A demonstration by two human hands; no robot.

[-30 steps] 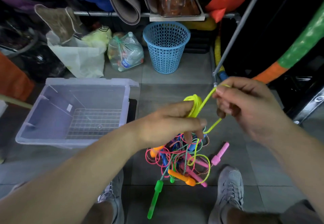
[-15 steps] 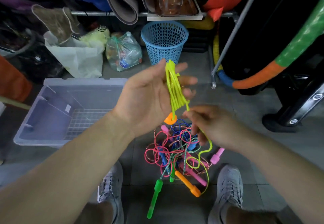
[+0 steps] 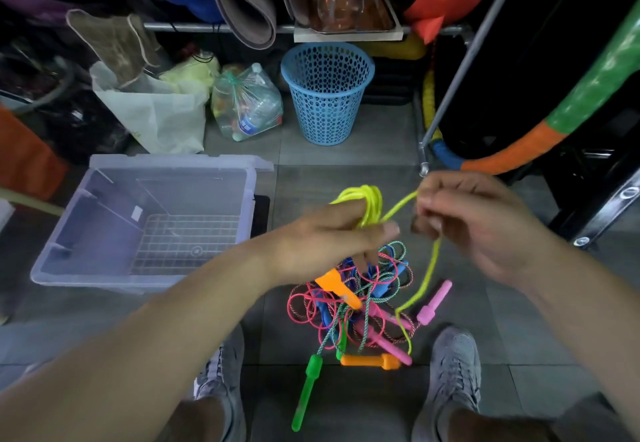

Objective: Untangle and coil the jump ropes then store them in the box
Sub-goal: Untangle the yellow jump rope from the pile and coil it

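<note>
Mid-frame, the left hand (image 3: 329, 241) holds a yellow rope (image 3: 369, 201) coiled round its fingers; the right hand (image 3: 478, 223) pinches its loose strand just beside. Below them the tangle (image 3: 325, 306) lies on the floor (image 3: 346, 157), the box (image 3: 97, 234) at left. An orange handle (image 3: 337, 287) seems to hang under the left hand.
</note>
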